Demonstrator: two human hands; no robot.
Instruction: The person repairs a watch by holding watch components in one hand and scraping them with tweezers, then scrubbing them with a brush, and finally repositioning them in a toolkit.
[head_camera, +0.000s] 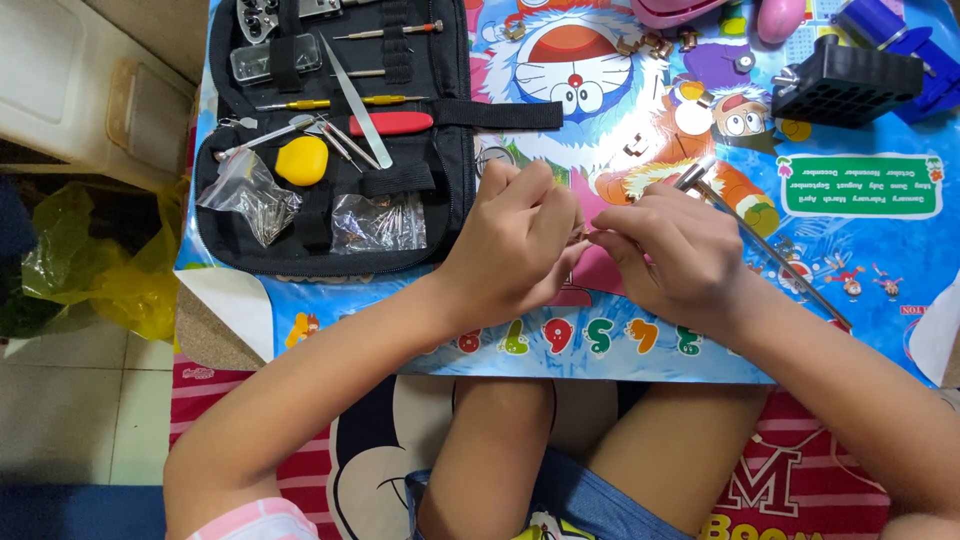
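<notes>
At mat's centre, near front edge: left hand (520, 240) and right hand (665, 255) pinched tiny metal part (583, 236) between fingertips; thin metal tool (760, 240) held in right hand. Judgement: steady wrists on cartoon mat (860, 270); keep part low over it. Open tool kit (330, 140) lay at left edge.

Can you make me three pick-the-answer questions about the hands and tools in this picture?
1. Where is the black tool case?
A. right of the hands
B. left of the hands
C. on the floor

2. What colour is the round lump in the case?
A. yellow
B. green
C. white

3. How are the left hand and right hand?
A. far apart
B. flat and open
C. fingertips together, pinching something tiny

B: the case lies open on the mat's left.
A: it is plainly yellow.
C: the fingers meet mid-mat.
</notes>
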